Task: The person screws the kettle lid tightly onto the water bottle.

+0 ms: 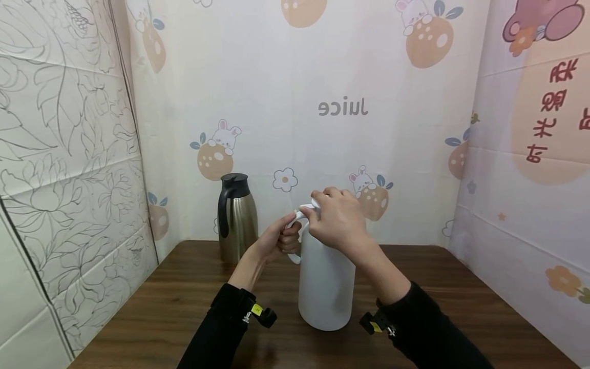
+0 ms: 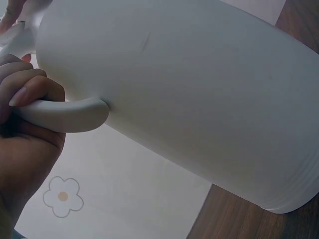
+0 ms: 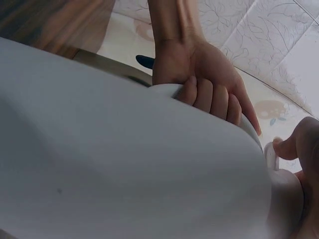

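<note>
A white thermos jug [image 1: 326, 289] stands upright on the table in front of me. My left hand [image 1: 279, 237] grips its curved handle [image 2: 75, 115], with the fingers wrapped through the loop and the thumb pointing up along the top. Over the top of the jug, my right hand [image 1: 338, 218] has its fingers and thumb curled round the white lid [image 1: 308, 209], hiding most of it. In the right wrist view, the thumb of that hand lies at the lid's small tab [image 3: 271, 155].
Behind and to the left stands a steel thermos jug [image 1: 238, 220] with a black lid and handle. Both jugs are on a dark wooden table [image 1: 415, 307]. Patterned cloth walls [image 1: 276, 102] enclose the table at the back and on both sides.
</note>
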`<state>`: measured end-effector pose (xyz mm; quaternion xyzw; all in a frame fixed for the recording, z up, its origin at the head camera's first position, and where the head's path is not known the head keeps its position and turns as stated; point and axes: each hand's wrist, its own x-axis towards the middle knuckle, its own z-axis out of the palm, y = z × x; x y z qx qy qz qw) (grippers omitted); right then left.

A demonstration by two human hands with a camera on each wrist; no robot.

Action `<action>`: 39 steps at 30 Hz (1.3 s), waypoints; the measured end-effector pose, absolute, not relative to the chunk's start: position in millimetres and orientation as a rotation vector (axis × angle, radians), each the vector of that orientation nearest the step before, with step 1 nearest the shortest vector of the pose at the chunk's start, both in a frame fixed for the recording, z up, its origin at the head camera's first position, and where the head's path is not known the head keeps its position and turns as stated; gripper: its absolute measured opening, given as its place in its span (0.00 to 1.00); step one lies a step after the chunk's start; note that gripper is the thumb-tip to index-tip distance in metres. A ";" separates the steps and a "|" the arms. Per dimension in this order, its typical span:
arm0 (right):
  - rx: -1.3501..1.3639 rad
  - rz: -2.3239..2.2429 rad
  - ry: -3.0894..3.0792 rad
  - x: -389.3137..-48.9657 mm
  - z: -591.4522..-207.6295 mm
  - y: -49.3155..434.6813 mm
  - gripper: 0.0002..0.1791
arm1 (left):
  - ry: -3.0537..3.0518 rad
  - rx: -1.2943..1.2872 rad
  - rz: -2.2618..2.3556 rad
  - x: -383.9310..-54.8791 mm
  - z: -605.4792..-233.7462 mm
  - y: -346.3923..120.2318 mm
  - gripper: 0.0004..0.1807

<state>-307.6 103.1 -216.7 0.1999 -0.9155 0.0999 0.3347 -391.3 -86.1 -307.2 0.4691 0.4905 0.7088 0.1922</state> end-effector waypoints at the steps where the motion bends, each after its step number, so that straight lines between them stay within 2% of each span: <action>1: 0.506 0.255 -2.389 -307.5 -216.7 101.9 0.30 | 1.376 1.316 1.987 -391.0 -307.1 -86.1 0.29; 15: 0.386 0.190 -2.369 -305.1 -211.1 89.2 0.25 | 1.407 1.319 1.984 -389.4 -299.1 -86.3 0.28; 24: 0.333 0.251 -2.414 -306.3 -211.2 87.7 0.28 | 1.388 1.318 1.963 -389.6 -300.6 -86.1 0.29; 33: 0.289 0.255 -2.384 -307.5 -212.8 78.9 0.25 | 1.385 1.333 1.973 -390.4 -303.6 -89.4 0.28; 39: 0.300 0.251 -2.410 -303.9 -216.2 83.6 0.29 | 1.374 1.345 1.938 -390.4 -307.2 -87.5 0.28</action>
